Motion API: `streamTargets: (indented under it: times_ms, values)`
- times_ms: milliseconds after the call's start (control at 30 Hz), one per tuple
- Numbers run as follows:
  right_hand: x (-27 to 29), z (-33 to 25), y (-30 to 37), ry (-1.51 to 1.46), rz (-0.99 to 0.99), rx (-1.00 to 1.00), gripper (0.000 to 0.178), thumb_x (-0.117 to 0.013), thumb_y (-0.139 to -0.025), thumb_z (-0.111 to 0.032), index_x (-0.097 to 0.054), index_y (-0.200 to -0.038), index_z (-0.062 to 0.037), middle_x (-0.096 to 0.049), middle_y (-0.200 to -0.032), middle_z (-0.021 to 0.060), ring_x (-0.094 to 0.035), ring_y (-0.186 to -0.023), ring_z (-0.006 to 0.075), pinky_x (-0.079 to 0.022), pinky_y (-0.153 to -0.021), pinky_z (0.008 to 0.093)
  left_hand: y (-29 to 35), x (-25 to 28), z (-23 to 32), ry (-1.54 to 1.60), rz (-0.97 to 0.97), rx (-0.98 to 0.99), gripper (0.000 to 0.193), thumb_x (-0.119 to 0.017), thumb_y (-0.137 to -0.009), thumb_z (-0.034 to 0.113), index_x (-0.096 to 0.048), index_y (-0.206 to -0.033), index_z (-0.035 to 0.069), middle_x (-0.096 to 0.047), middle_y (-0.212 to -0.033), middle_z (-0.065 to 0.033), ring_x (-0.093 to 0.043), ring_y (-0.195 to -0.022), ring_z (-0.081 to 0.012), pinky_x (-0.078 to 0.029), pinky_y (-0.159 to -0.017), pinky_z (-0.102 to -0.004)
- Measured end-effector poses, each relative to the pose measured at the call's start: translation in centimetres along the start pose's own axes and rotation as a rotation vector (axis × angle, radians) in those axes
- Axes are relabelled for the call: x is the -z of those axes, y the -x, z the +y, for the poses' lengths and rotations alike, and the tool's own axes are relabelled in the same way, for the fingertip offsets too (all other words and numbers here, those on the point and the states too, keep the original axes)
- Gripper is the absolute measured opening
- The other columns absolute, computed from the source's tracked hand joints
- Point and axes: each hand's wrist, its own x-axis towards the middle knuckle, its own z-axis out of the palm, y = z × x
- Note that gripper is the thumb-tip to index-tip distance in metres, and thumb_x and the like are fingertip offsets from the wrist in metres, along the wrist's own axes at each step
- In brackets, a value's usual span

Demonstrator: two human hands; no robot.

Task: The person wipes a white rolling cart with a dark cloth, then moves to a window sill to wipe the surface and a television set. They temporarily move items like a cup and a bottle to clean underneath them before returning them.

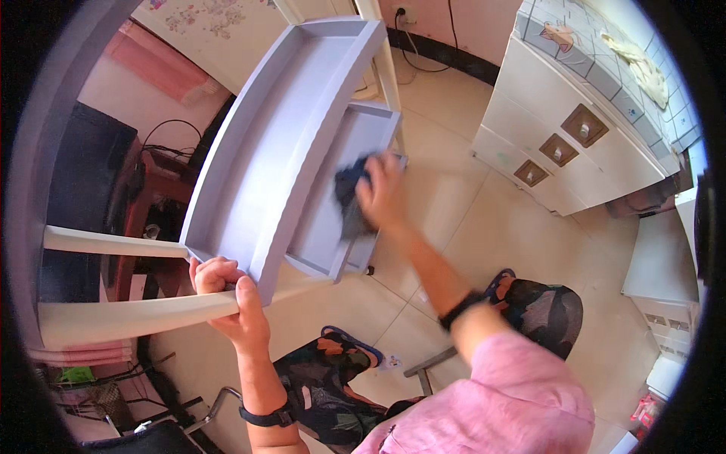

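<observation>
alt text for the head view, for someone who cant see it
A blurred right hand holds a dark cloth at one tray of a lavender tiered rack, while the left hand grips the corner of a neighbouring tray. A white cabinet stands to the right on a tiled floor.

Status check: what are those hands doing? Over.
Left hand gripping upper tray corner. Right hand, blurred, holding dark cloth at lower tray. Upper tray partly hides lower.

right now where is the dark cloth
Near the middle of the head view, the dark cloth is in the right hand, over the second lavender tray down, right of the top tray.
</observation>
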Motion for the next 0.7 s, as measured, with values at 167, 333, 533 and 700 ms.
streamTargets:
  times_ms: [167,333,533,700]
  values:
    - [0.7,5.9,-9.7,0.131,-0.014,-0.12,0.047,-0.069,-0.08,-0.021,-0.052,-0.123,-0.0104,-0.048,-0.122,0.0225,-0.052,-0.107,0.0434,-0.046,-0.09,0.0509,-0.2,-0.8,-0.3,0.074,0.071,0.042,0.015,-0.053,-0.074,0.006,-0.054,-0.088,0.002,-0.054,-0.082,-0.0056,-0.052,-0.085,-0.0188,-0.019,-0.115,-0.0486]
    - [-3.1,-1.5,4.7,-0.211,0.126,-0.163,0.042,-0.067,-0.077,-0.012,-0.053,-0.115,-0.0033,-0.05,-0.116,0.0204,-0.05,-0.107,0.039,-0.042,-0.094,0.046,-0.9,-1.6,-1.0,0.117,0.128,0.018,0.014,-0.051,-0.076,0.003,-0.053,-0.09,0.0,-0.055,-0.088,-0.0084,-0.052,-0.086,-0.0189,-0.02,-0.116,-0.0492]
    - [-1.6,-3.8,17.4,-0.741,-0.233,-0.701,0.054,-0.062,-0.071,0.008,-0.05,-0.122,-0.0019,-0.058,-0.115,0.0108,-0.055,-0.113,0.0211,-0.04,-0.101,0.0318,-1.5,-1.7,-1.3,0.125,0.104,-0.005,0.013,-0.05,-0.078,0.005,-0.052,-0.09,0.0,-0.055,-0.089,-0.0103,-0.052,-0.086,-0.0191,-0.027,-0.111,-0.0451]
    - [-3.1,7.9,8.8,-0.415,-0.037,-0.628,0.056,-0.059,-0.069,0.009,-0.054,-0.124,-0.0015,-0.064,-0.115,0.02,-0.06,-0.111,0.0329,-0.046,-0.096,0.0385,-1.3,-1.9,-2.1,0.065,0.149,-0.053,0.022,-0.051,-0.08,0.023,-0.048,-0.087,0.001,-0.048,-0.08,-0.01,-0.046,-0.081,-0.0215,-0.028,-0.108,-0.0471]
